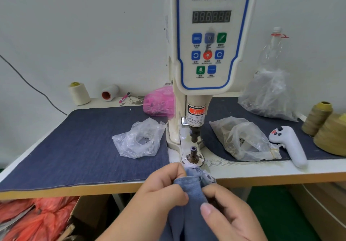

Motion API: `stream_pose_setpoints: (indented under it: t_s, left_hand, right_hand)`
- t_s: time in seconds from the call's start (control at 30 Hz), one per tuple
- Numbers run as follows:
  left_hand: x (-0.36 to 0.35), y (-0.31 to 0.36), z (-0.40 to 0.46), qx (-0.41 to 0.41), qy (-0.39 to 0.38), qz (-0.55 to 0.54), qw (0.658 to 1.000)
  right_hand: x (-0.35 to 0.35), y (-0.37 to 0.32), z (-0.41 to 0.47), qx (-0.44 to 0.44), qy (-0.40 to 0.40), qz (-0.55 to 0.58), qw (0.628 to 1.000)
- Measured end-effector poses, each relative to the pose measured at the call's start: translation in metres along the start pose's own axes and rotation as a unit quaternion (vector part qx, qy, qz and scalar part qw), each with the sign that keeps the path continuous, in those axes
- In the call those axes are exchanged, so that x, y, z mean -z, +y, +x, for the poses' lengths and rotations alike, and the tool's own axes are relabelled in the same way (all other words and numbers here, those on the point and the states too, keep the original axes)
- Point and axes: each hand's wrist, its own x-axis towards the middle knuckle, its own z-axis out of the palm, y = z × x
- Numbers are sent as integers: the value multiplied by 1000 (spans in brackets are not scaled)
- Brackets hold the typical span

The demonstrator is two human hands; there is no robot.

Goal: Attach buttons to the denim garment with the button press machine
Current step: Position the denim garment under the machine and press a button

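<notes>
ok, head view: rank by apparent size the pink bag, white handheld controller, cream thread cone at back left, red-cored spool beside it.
Largest to smallest, as they look:
1. pink bag
2. white handheld controller, though it lies nearer the camera, so this place is unsure
3. cream thread cone
4. red-cored spool

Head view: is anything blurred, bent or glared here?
Head view: machine panel lettering readable though soft; small button labels too blurred to read; table edge bows from the wide lens; hands and denim slightly soft; light even, no harsh glare.
</notes>
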Motion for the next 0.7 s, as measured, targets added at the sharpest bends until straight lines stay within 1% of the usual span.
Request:
stream_pose_setpoints:
  t_s: [0.07, 0.1, 0.17, 0.2, 0.23, 0.27, 0.33, 0.4, 0.43, 0.5, 0.53, 0.57, 0.6, 0.63, 0.67, 0.7]
  left_hand:
    - [-4, 2, 0, -12, 33, -38, 999]
    - [-5, 4, -1, -20, 50, -66, 996]
    - [-8, 7, -3, -43, 70, -122, 989]
    - [-8, 8, -5, -55, 73, -141, 986]
    - [-9, 8, -6, -66, 68, -151, 984]
    - [-9, 8, -6, -75, 61, -155, 983]
    - [-10, 8, -6, -92, 40, -148, 984]
    - [-8, 8, -5, -109, 20, -106, 988]
    - [-7, 9, -5, -117, 15, -70, 991]
    - [-2, 9, -4, -146, 12, 46, 988]
    - [0, 7, -4, -167, 20, 133, 977]
    - [2, 5, -3, -184, 28, 217, 958]
    - [6, 3, -2, -191, 31, 279, 940]
    - [9, 4, -2, -185, 26, 313, 931]
    - [14, 7, -2, -177, 14, 321, 930]
    - [19, 11, 0, -173, 8, 305, 937]
  right_hand:
    - [2, 3, 1, -20, 29, -47, 998]
    - [3, 4, 3, -50, 24, -78, 995]
    - [10, 5, 11, -117, -15, -123, 985]
    - [14, 4, 16, -139, -41, -113, 983]
    - [16, 3, 22, -146, -75, -75, 984]
    - [18, 4, 26, -135, -115, -22, 984]
    - [19, 3, 31, -109, -190, 89, 972]
    - [17, 4, 33, -80, -210, 165, 960]
    - [16, 5, 34, -64, -203, 195, 957]
    - [14, 9, 36, -39, -150, 257, 954]
    - [14, 11, 36, -39, -117, 293, 948]
    - [16, 13, 36, -39, -96, 338, 935]
    - [17, 13, 36, -33, -91, 381, 919]
    - [19, 12, 35, -27, -98, 415, 904]
    - [21, 10, 33, -26, -110, 435, 893]
    - [23, 7, 32, -32, -122, 447, 885]
